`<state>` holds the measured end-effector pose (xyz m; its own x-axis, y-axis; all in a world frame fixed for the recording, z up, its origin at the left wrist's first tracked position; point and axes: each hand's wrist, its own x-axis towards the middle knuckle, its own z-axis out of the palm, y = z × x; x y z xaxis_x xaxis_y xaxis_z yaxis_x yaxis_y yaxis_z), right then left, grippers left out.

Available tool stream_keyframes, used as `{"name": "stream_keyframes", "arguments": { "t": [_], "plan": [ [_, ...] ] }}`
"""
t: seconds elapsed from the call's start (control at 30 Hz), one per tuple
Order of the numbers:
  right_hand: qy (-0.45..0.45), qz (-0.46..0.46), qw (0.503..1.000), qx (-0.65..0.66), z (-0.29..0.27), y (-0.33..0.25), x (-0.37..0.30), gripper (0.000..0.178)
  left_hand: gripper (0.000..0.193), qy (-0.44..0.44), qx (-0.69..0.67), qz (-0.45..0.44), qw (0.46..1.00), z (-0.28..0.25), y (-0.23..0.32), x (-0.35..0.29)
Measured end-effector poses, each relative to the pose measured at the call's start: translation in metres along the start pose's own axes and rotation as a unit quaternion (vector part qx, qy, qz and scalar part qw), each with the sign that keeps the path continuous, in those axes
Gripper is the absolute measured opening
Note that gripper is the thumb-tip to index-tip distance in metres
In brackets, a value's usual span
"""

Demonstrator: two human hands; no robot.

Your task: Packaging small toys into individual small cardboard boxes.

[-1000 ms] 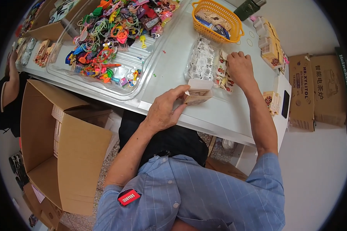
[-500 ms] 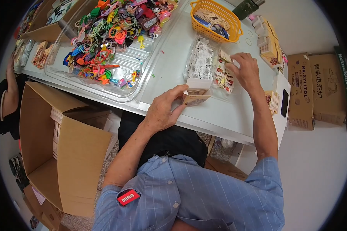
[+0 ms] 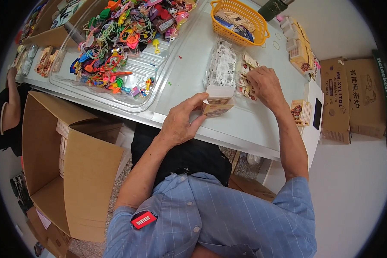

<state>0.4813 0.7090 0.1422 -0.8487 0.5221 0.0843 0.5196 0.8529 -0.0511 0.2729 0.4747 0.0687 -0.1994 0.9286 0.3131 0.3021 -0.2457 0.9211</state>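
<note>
Small tan cardboard box with open white flap [image 3: 217, 103], just above frame centre, resting on the white worktop [image 3: 245, 129]. My left hand [image 3: 180, 122] has it: grip clamped on the box, thumb on the near side, fingers over the top left edge. Flap stands up, box mouth faces away from me.

My right hand [image 3: 266, 84], right of centre and higher, is down on a fanned stack of small printed picture cards [image 3: 247, 75]. Fingers curled onto the cards, touching; can't tell if that grip is pinched on one or just resting.

Just left of the cards: clear plastic bag of small white packets [image 3: 222, 64], lying flat. Above it, top centre, orange plastic mesh basket [image 3: 241, 19] with cards and packets inside. Right of the basket, along the worktop edge, a row of small printed cartons [image 3: 301, 47]. Two more small cartons with a cartoon figure [image 3: 299, 111] right of my right forearm, next to a black phone [image 3: 317, 114].

Upper left: large clear plastic tray [image 3: 159, 81] piled with multicoloured plastic toys and key rings [image 3: 116, 47].

Lower left, beside the worktop: big open brown cardboard box [image 3: 60, 163] on the floor. Far right: brown printed shipping cartons [image 3: 352, 99] on the floor. Far left edge: another person's arm [image 3: 10, 99], well apart from my hands.
</note>
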Motion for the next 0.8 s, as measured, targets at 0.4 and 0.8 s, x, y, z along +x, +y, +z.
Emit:
{"name": "stream_keyframes", "arguments": {
  "t": [0.4,0.8],
  "plan": [
    [0.096,0.101,0.886,0.443,-0.033,-0.044,-0.029,0.01,0.067,0.006,0.002,0.01,1.0,0.001,-0.001,-0.001],
    [0.137,-0.038,0.937,0.319,-0.034,-0.079,-0.014,0.021,0.068,-0.005,0.019,0.0,1.0,0.0,0.001,-0.001]
  ]
}}
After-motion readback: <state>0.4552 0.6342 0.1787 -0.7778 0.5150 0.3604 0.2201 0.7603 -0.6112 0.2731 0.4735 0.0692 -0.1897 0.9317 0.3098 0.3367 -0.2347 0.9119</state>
